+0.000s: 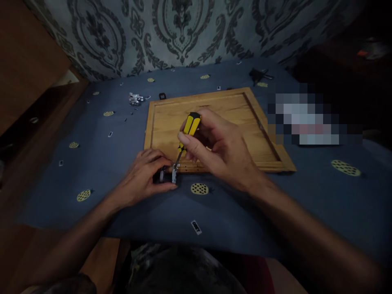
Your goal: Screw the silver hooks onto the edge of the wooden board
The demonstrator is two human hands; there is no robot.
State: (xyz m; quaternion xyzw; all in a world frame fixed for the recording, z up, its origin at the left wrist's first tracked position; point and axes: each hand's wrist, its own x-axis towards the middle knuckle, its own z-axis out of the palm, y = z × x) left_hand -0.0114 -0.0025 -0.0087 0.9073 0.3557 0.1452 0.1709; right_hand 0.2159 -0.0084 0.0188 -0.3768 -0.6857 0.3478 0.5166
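Observation:
My right hand (pixel 220 147) grips a yellow and black screwdriver (pixel 190 125), its shaft slanting down to the left. The tip meets a metal cabinet hinge (pixel 174 174) at the near left edge of a framed wooden panel (pixel 171 122). Around that hinge curl the thumb and fingers of my left hand (pixel 147 173), holding it against the panel's edge. Whatever screw lies under the screwdriver tip is too small to make out. Several small dark holes show along the panel's near edge, right of the hinge.
A cluster of metal hinges (pixel 136 99) with small loose bits lies beyond the panel at left. Near it is a small black square piece (pixel 162 96). A dark tool-like object (pixel 260 76) lies at the back right. A blurred-out patch (pixel 306 118) covers something on the right.

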